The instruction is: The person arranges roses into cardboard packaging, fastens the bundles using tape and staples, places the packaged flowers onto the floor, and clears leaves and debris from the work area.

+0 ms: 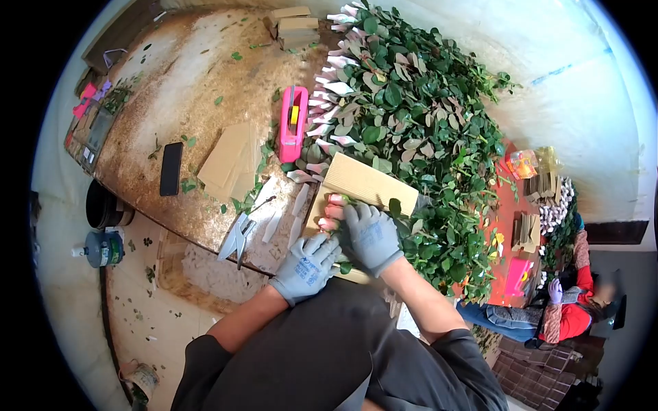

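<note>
Beside a stained tabletop (179, 85), gloved hands (306, 268) with illegible blue print (371, 235) touch roses (330, 212).

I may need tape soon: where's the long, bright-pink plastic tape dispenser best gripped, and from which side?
I'd grip the bright-pink tape dispenser across its narrow width, coming from the left: brown, stained tabletop shows along that side, while pale, pointed, wrapped ends of leafy stems crowd its right.

Rosebuds (330, 211): at least three; grey gloves (372, 236): two; pink tape dispensers (285, 145): two; phone (171, 168): one.
</note>
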Demonstrator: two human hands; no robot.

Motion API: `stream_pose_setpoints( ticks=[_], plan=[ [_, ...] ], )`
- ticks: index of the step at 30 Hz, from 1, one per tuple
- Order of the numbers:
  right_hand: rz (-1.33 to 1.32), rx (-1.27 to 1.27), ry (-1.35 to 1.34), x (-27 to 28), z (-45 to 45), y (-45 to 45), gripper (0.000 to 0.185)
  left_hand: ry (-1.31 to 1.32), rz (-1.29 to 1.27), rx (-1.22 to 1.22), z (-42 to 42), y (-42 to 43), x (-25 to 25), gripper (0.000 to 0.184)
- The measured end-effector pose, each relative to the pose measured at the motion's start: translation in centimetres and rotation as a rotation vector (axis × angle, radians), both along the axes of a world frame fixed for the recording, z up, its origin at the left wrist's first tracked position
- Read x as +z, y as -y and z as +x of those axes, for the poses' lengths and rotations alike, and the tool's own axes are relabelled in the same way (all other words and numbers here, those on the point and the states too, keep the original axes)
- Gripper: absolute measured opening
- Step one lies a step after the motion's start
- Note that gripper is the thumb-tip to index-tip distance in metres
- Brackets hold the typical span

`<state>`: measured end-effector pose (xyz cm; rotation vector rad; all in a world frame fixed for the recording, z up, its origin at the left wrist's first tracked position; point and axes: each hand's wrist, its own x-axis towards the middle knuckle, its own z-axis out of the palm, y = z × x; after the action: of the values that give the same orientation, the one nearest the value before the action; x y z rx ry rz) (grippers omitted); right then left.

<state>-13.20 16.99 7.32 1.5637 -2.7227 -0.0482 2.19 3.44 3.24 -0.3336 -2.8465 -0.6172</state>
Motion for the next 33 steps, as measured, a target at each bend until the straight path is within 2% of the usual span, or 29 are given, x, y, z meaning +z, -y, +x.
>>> stream_pose_setpoints(
  ticks=[2,5,7,17,22,26,27,30,32,33],
  plan=[
    [-0.202,0.134,0.005,0.1,0.4,-0.4,0.018,0.001,0.003,-0.022,-0.1,-0.1,0.1,0.041],
    [-0.084,0.125,0.072,-0.7,0.8,-0.4,0.018,0.060,-0.005,-0.042,-0.3,0.0,0.3,0.036],
    [0.041,0.110,0.042,-1.0,0.8,-0.3,0.019,-0.021,-0.004,-0.011,-0.3,0.0,0.0,0.035],
    [-0.048,0.069,0.081,-1.6,0.9,-1.0,0.028,-0.001,-0.044,0.012,-0.1,-0.2,0.3,0.037],
    [-0.076,0.073,0.123,-2.6,0.9,-1.3,0.027,0.070,0.019,0.004,-0.2,-0.1,0.7,0.039],
    [-0.041,0.026,0.117,-1.6,1.5,-1.7,0.025,0.000,0.103,0.045,0.9,0.5,1.3,0.040],
    [-0.041,0.040,0.115,-0.6,1.9,-1.8,0.025,-0.016,0.104,0.117,1.5,0.9,1.8,0.040],
    [-0.116,-0.004,0.154,2.3,3.6,-2.6,0.030,-0.059,0.142,0.241,4.1,2.7,1.5,0.043],
    [-0.361,-0.039,0.193,2.8,4.8,-3.3,0.039,-0.054,0.193,0.341,5.5,3.9,1.2,0.045],
    [-0.403,-0.041,0.185,2.5,5.2,-3.9,0.042,-0.005,0.215,0.347,6.2,4.4,1.0,0.050]
  ],
)
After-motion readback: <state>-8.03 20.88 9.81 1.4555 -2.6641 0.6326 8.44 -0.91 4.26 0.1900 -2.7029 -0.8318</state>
